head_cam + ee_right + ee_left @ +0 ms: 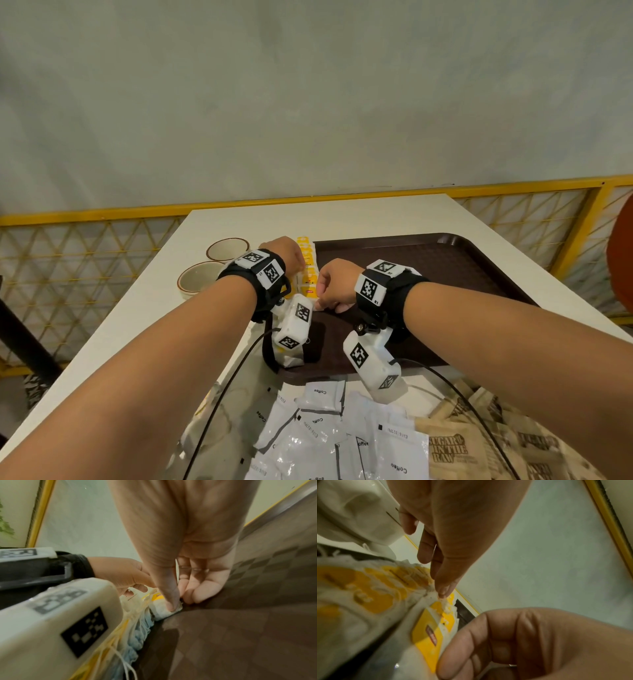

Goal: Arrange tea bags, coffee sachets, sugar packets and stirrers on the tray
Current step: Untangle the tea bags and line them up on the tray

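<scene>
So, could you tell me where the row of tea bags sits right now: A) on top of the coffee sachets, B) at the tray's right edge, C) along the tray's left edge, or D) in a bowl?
C: the tea bags line the left edge of the brown tray, both hands at them.

I am counting one brown tray [442, 260] sitting on one white table [164, 301]. Two empty cups [228, 249] are standing left of it. Two hands are showing, left hand [282, 251] and right hand [337, 284]. Coffee sachets [342, 435] are lying in a heap: at least six, overlapping. Sugar packets [448, 448] are numbering at least four. Tea bags [307, 263] are forming one row; I am not managing an exact count.
</scene>
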Demonstrator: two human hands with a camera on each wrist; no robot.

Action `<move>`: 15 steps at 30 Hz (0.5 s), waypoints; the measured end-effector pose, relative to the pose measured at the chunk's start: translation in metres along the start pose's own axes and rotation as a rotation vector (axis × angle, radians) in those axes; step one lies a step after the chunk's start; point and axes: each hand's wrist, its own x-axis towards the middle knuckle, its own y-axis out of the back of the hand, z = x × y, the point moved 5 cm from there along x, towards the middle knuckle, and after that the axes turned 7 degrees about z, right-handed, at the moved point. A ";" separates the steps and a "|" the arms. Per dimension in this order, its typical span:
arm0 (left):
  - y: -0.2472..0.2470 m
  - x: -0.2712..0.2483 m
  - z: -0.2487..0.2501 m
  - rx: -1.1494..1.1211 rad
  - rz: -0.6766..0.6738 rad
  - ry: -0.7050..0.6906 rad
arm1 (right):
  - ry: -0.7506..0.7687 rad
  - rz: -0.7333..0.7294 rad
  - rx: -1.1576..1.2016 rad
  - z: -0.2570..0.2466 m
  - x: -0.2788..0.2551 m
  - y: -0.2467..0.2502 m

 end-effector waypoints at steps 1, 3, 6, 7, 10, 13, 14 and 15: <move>-0.001 0.001 0.001 0.001 0.000 0.007 | -0.001 -0.002 -0.001 0.000 0.000 0.000; -0.004 0.003 0.002 0.003 -0.008 0.033 | -0.001 0.000 0.002 0.001 0.001 0.000; -0.007 0.004 0.005 0.027 -0.028 0.060 | -0.002 0.008 0.006 0.002 0.002 -0.001; -0.007 0.004 0.006 0.037 -0.038 0.064 | -0.003 0.008 0.006 0.002 0.002 -0.001; -0.009 0.005 0.005 0.076 -0.077 0.064 | -0.002 0.008 0.010 0.004 0.003 -0.001; -0.009 0.006 0.003 0.098 -0.094 0.055 | 0.007 0.015 0.008 0.004 0.004 -0.002; -0.010 0.006 0.003 0.109 -0.095 0.048 | 0.009 0.015 0.005 0.004 0.004 -0.002; -0.010 0.005 0.004 0.125 -0.095 0.042 | 0.011 0.015 0.001 0.004 0.004 -0.002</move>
